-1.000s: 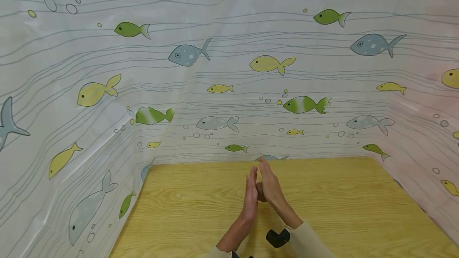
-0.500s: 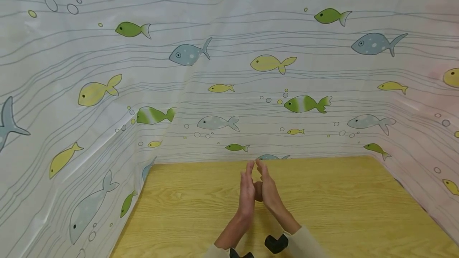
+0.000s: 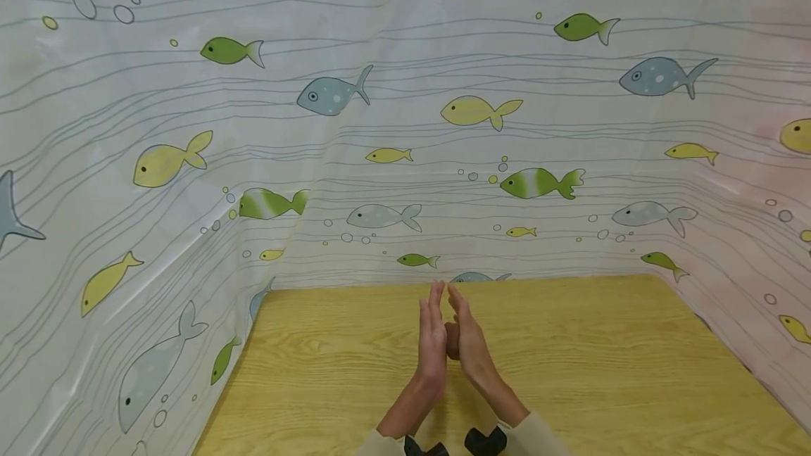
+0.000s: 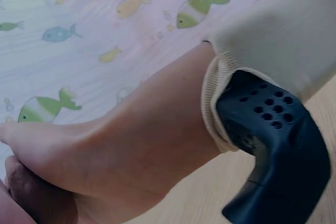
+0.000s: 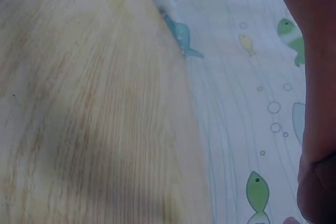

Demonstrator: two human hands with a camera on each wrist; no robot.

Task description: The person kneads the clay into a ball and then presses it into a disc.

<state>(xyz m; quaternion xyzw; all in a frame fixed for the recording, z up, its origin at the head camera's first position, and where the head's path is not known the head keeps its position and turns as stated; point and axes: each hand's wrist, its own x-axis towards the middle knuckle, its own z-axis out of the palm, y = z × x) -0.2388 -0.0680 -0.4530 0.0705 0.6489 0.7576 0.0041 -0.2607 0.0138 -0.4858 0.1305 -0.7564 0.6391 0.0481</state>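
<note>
In the head view a rounded, smooth brown lump [image 3: 452,340], clay-like in look, sits between two facing palms. My left hand [image 3: 433,345] presses it from the left, fingers straight and pointing away from me. From the other side my right hand [image 3: 472,343] presses too, its fingers long and leaning in so the fingertips nearly meet. Much of the lump is hidden by the palms. The left wrist view has the brown lump [image 4: 39,195] at its lower left, under the base of the hand. At the right edge of the right wrist view, part of the lump [image 5: 317,195] shows dark.
Below the hands lies a wood-grain table [image 3: 329,371]. White sheeting printed with fish [image 3: 380,181] rises behind it and on both sides. Black wrist devices [image 3: 486,440] sit at the cream sleeves [image 3: 535,436].
Both hands have shifted a little to the left with the lump. The palms have slid against each other: the right fingertips were farther forward, and now both sets are about level.
</note>
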